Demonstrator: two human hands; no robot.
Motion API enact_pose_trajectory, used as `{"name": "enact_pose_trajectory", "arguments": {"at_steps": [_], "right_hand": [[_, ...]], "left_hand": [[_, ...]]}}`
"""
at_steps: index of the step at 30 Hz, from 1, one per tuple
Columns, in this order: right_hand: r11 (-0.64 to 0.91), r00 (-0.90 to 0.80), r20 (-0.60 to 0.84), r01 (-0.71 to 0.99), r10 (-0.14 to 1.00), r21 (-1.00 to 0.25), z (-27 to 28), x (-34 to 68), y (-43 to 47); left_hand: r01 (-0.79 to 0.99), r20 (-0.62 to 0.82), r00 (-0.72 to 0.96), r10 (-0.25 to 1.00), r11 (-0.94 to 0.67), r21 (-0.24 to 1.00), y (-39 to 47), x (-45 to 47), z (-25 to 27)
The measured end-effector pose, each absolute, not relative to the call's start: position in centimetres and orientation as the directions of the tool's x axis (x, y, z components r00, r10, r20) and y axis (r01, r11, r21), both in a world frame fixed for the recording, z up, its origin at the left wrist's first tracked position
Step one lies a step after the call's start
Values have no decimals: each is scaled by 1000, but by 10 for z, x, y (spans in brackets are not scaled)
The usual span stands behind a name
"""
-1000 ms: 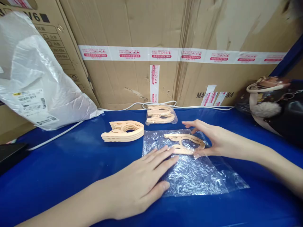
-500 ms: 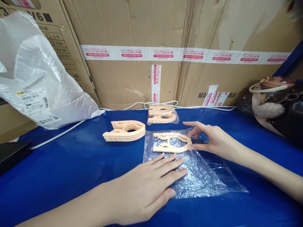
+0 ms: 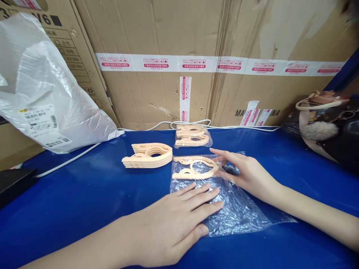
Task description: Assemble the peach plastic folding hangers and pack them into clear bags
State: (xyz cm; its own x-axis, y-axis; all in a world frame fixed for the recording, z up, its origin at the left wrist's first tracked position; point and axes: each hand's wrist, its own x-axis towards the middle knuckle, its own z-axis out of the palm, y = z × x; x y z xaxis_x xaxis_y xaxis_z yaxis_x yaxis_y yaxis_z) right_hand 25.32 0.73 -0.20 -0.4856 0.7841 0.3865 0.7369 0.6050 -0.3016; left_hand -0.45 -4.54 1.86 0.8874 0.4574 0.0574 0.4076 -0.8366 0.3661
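Observation:
A peach plastic folding hanger, folded up, lies in a clear plastic bag on the blue tabletop. My right hand has its thumb and fingers around the hanger's rounded right end, at the bag's right side. Its index finger stretches out above, and part of the grip is hidden. Flat on the lower part of the bag rests my left hand, fingers spread and holding nothing. To the left of the bag sits a stack of several similar hangers. Behind it lies a wrapped pack of hangers.
A large cardboard box walls off the back. At left stand a white parcel bag and a dark flat object. A white cable runs along the rear edge. A dark bag with a fluffy pompom sits at right.
My right hand has moved left, and the hanger has slid left with it, farther into the bag. My left hand has stayed almost still on the plastic.

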Motion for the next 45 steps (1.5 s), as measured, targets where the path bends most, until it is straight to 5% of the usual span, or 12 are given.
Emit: {"name": "enact_pose_trajectory", "arguments": {"at_steps": [9, 13, 17, 20, 26, 31, 35, 39, 45], "right_hand": [[513, -466, 215, 794, 858, -326, 25, 275, 6], [444, -451, 145, 682, 881, -581, 24, 276, 8], [131, -318, -25, 460, 948, -878, 25, 269, 8], [-62, -201, -142, 360, 969, -931, 31, 265, 7], [-99, -107, -147, 361, 983, -927, 34, 266, 9], [114, -304, -8, 383, 953, -917, 29, 273, 14], [402, -561, 70, 495, 825, -771, 25, 279, 17], [530, -591, 128, 579, 796, -620, 21, 280, 19], [582, -587, 200, 586, 784, -563, 15, 277, 20]], "left_hand": [[396, 28, 905, 423, -866, 304, -50, 1, 21], [497, 52, 850, 524, -832, 248, -51, 0, 19], [608, 59, 768, 638, -755, 246, -51, -1, 16], [625, 52, 757, 651, -745, 234, -50, -1, 13], [644, 36, 737, 675, -718, 264, -49, -2, 10], [639, 51, 734, 677, -714, 287, -49, -3, 11], [654, 5, 733, 680, -706, 273, -49, -1, 13], [659, -46, 739, 672, -707, 254, -48, 1, 14], [651, -16, 742, 671, -714, 256, -49, 0, 12]]}}
